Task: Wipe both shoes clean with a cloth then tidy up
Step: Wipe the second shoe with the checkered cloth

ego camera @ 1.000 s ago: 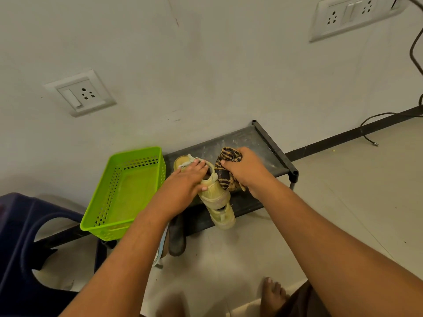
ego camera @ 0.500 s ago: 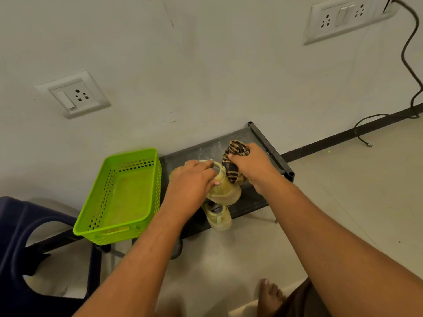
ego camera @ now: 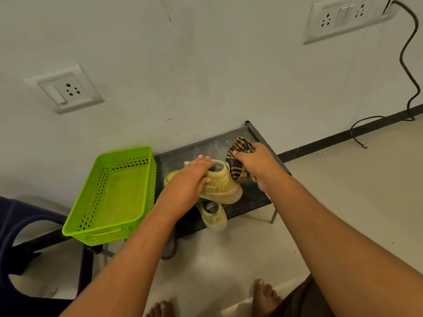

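My left hand (ego camera: pixel 188 183) grips a small yellowish shoe (ego camera: pixel 223 187) by its collar, holding it above the dark low rack (ego camera: pixel 212 145). My right hand (ego camera: pixel 258 167) clutches a bunched brown-and-black checked cloth (ego camera: pixel 239 156) pressed against the heel side of that shoe. The second yellowish shoe (ego camera: pixel 214 216) rests on the rack's front edge just below the held one, its toe pointing toward me.
A lime-green perforated basket (ego camera: pixel 128 154) sits at the rack's left end. A dark blue plastic chair (ego camera: pixel 13 225) stands at the far left. Against the wall runs a black cable (ego camera: pixel 409 72) from a socket. A dark sandal (ego camera: pixel 169 250) lies on the floor under the rack, and my bare feet (ego camera: pixel 263 294) show below.
My left hand turned the held shoe so its side and sole face right. The cloth in my right hand shifted up along the shoe's heel.
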